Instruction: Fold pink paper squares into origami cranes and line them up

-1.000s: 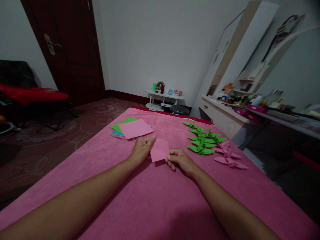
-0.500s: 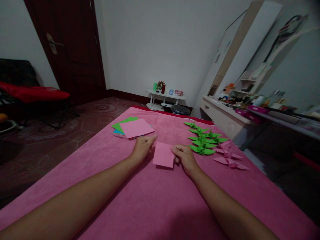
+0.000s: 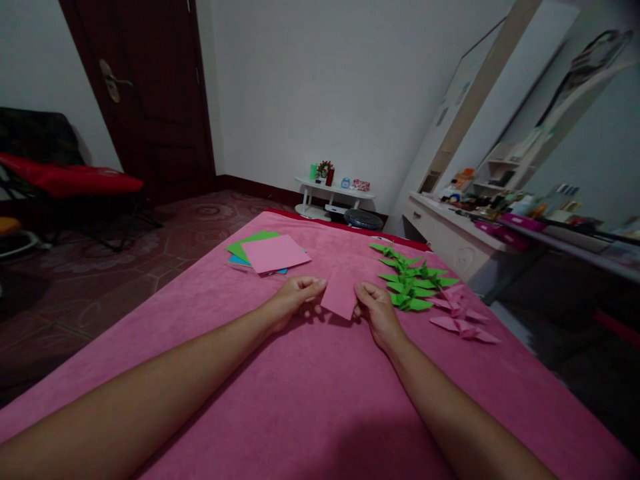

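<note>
A small pink folded paper (image 3: 341,293) is held tilted just above the pink cloth. My right hand (image 3: 379,312) pinches its right edge between thumb and fingers. At the opposite edge, the thumb and curled fingers of my left hand (image 3: 299,299) grip the paper. A stack of square sheets lies beyond my left hand, with a pink sheet (image 3: 276,253) on top and a green sheet (image 3: 250,243) showing beneath. To the right of my right hand sit several green paper cranes (image 3: 407,283) in rows, and nearer, pink paper cranes (image 3: 465,328).
The pink cloth (image 3: 280,400) covers the surface under my arms. Beyond its far edge stand a low white table (image 3: 333,189) and a round dark stool (image 3: 363,219). A crowded dressing table (image 3: 450,227) is at the right; a red-draped chair (image 3: 75,181) is at the left.
My left hand has moved right and taken the paper's left edge. The pink paper has turned and lifted slightly, and now looks narrower. The view has shifted a little.
</note>
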Action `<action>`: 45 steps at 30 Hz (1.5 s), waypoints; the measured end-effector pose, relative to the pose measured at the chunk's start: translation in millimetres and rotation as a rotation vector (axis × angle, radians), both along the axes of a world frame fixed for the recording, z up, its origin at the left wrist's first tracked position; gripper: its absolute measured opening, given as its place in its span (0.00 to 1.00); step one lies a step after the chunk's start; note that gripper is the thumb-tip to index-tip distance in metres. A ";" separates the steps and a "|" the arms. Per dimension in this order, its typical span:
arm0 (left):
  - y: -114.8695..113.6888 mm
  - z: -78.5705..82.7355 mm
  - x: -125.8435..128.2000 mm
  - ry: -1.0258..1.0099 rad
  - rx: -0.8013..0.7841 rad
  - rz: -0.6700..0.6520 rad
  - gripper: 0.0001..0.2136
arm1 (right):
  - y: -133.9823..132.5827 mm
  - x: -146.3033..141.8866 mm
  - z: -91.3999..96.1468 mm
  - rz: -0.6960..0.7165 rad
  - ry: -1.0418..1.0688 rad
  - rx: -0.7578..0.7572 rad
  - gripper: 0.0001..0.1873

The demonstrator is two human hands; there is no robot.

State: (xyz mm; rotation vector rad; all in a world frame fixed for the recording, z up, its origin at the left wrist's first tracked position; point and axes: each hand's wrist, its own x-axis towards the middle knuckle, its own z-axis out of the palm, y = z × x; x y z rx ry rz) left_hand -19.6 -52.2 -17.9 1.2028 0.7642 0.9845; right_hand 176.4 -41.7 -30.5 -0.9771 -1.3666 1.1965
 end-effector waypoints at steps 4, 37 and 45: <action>-0.5 0.7 -0.9 -0.002 0.026 0.004 0.18 | -0.4 0.4 -0.3 0.018 -0.019 -0.001 0.18; 1.4 -1.5 -5.3 -0.052 0.008 -0.110 0.12 | -0.3 3.0 -3.5 0.039 -0.109 0.085 0.18; -1.0 0.1 -4.4 -0.058 0.011 -0.181 0.12 | -0.8 1.6 -3.6 0.058 -0.117 0.067 0.18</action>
